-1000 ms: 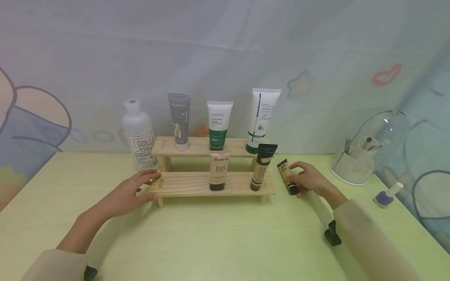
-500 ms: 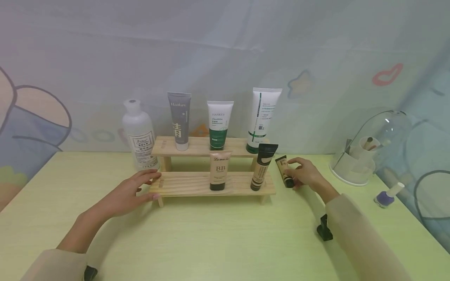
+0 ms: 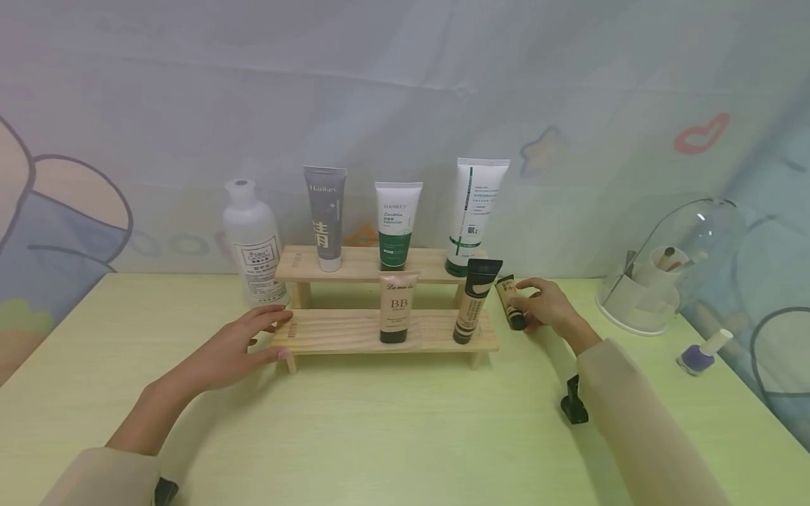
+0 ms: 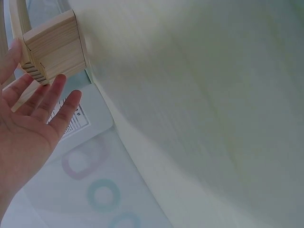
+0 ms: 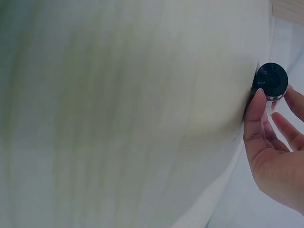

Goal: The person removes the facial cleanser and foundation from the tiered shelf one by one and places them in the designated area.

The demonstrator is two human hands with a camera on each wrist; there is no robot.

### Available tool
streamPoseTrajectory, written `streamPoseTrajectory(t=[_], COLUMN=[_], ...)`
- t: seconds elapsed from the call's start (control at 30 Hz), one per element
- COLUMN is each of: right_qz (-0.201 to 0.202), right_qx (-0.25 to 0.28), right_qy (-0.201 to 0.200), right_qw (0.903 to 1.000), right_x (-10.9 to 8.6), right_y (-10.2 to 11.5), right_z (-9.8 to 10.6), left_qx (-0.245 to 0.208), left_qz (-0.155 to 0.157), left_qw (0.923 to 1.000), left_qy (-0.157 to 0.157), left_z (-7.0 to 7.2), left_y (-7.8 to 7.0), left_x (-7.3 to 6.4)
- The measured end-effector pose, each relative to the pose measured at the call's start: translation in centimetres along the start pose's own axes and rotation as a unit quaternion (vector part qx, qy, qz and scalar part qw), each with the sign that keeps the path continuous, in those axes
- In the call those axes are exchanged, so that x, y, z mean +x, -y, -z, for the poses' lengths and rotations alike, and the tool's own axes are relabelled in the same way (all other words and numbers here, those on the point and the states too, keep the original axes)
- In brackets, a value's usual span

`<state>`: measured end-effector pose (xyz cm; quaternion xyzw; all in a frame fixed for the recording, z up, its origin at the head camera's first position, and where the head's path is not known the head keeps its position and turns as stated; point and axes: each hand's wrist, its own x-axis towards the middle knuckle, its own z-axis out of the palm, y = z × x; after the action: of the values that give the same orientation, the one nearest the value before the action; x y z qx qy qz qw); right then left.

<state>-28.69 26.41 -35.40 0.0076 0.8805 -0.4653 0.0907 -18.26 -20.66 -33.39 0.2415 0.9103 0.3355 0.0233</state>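
Observation:
At the right end of the wooden two-step stand [image 3: 342,330], my right hand [image 3: 549,308] pinches a small tan-and-black cosmetic tube [image 3: 511,302] tilted close over the table. In the right wrist view its round black cap [image 5: 272,80] faces the camera, with the thumb against it and fingers on the other side. My left hand [image 3: 230,351] rests at the left end of the lower step, thumb at the front corner and index finger at the back corner. In the left wrist view its fingers are extended, some off the wood.
Grey [image 3: 325,218], white-green [image 3: 397,225] and white [image 3: 476,214] tubes stand on the upper step; a BB cream [image 3: 396,307] and a black-capped tube [image 3: 474,299] below. Left is a white bottle [image 3: 254,242]; right, a domed brush holder [image 3: 639,299] and purple nail polish [image 3: 696,358].
My right hand has moved the small cosmetic tube back across the table and slightly left, closer to the wall. The left hand has kept its place at the stand.

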Motion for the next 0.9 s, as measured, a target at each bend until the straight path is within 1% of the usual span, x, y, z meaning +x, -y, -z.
streamPoseTrajectory(t=[0.2,0.5,0.77,0.9], right_qz=[0.002,-0.005,0.005,0.014], right_qx=[-0.003,-0.006,-0.015,-0.029], right_qy=[-0.005,-0.001,0.001,0.012], right_qw=[1.0,1.0,0.9999,0.9994], right_x=[-0.1,-0.1,-0.3,-0.8], right_y=[0.0,-0.3,-0.9,-1.0], right_z=[0.1,0.4,0.9,1.2], left_qx=[0.0,-0.001,-0.001,0.007], left_qz=[-0.001,0.002,0.001,0.0], left_qw=[1.0,1.0,1.0,1.0], left_qy=[-0.001,-0.001,0.0,0.0], left_z=[0.1,0.1,0.1,0.1], left_y=[-0.1,-0.2,-0.1,-0.1], left_x=[0.0,0.0,0.1,0.1])
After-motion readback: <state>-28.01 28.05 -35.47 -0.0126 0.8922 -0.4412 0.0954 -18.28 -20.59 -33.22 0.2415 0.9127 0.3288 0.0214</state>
